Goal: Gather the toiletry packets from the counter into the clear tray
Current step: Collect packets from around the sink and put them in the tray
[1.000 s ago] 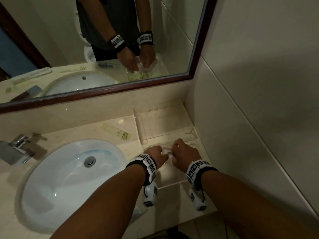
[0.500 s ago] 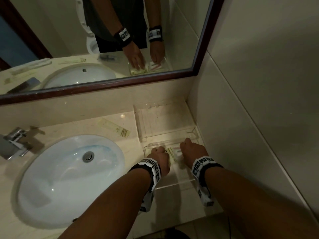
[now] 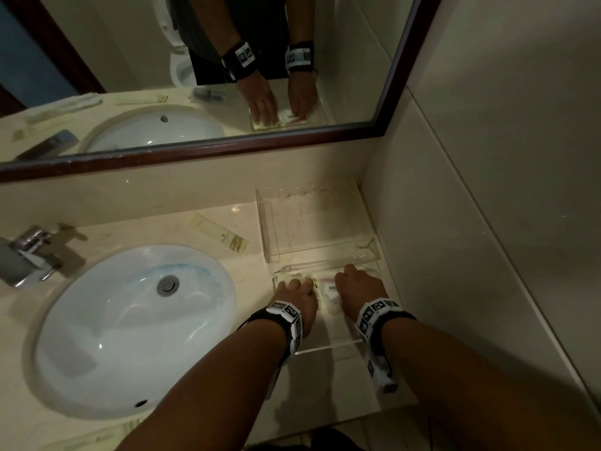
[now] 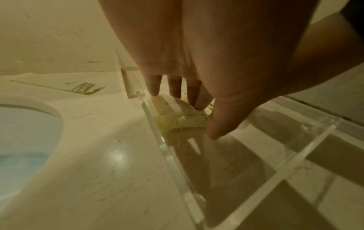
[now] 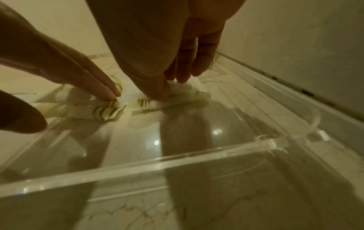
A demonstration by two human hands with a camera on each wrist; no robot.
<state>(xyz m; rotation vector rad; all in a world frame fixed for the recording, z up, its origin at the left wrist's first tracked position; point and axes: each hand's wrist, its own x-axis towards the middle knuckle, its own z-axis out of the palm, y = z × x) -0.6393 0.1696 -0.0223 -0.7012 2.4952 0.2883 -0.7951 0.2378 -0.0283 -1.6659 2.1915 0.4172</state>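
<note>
since the earlier frames both hands have gone down from the near tray's rim to its floor, and the packets once held up between them now lie flat there. the left hand (image 3: 297,292) has straight fingers (image 4: 174,87) pressing a cream packet (image 4: 177,118) against the floor by the left wall; the thumb stands clear and nothing is gripped. the right hand (image 3: 359,288) presses a second packet (image 5: 183,93) with thumb and fingertips (image 5: 183,74) (fingers fairly straight, pushing rather than pinching, though the contact is partly hidden). a striped packet end (image 5: 106,112) lies under the left fingertips, just beside the right one's packet. both sit at the far end of the near clear tray (image 3: 328,348), whose near part is bare. a second clear tray (image 3: 266,229) stands just behind it, against the wall. one long packet (image 3: 221,234) lies on the counter (image 3: 130,222), between the sink basin (image 3: 97,336) and that rear tray. the faucet (image 3: 26,255) is at the far left, and the mirror (image 3: 390,131) shows both hands.
</note>
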